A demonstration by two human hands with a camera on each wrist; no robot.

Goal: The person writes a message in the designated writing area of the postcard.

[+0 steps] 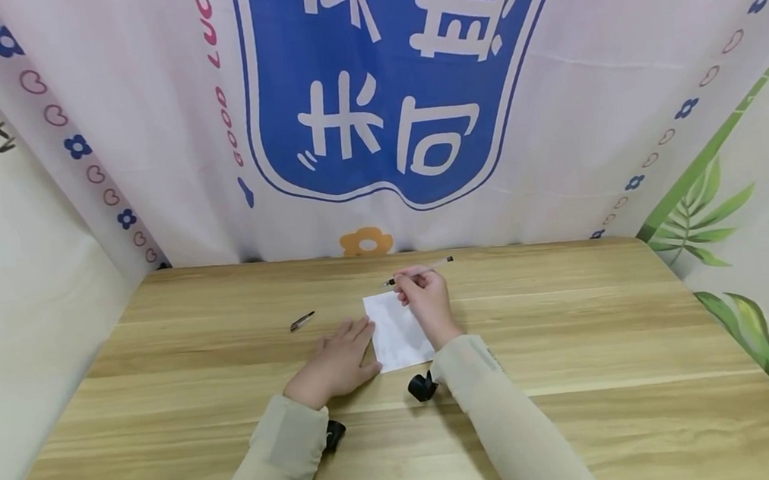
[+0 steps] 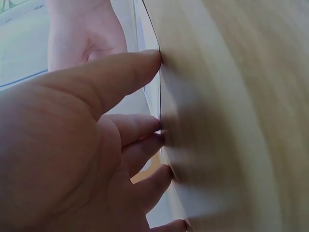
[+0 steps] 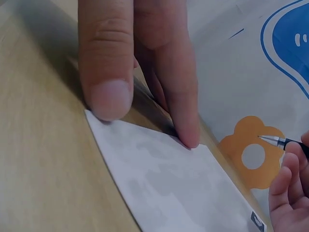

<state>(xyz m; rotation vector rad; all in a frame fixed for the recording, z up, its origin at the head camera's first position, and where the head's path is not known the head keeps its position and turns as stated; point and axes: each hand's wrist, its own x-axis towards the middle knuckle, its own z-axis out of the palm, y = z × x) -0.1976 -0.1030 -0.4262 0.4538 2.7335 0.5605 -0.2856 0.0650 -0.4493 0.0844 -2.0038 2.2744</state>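
Note:
A white sheet of paper (image 1: 401,337) lies on the wooden table. My left hand (image 1: 341,359) rests at its left edge, thumb and fingertips on the near and far ends of that side. In the right wrist view, the left thumb (image 3: 110,96) and a finger press on the paper's edge. My right hand (image 1: 426,303) pinches a clear-barrelled pen (image 1: 438,264) over the far part of the sheet. The bare pen tip (image 3: 271,140) points left, clear of the paper. Left of the sheet lies a small pen cap (image 1: 302,321).
The wooden table (image 1: 569,315) ends at a printed curtain (image 1: 176,136) behind and at the sides. Black wrist cameras (image 1: 422,387) sit under both sleeves, close over the table.

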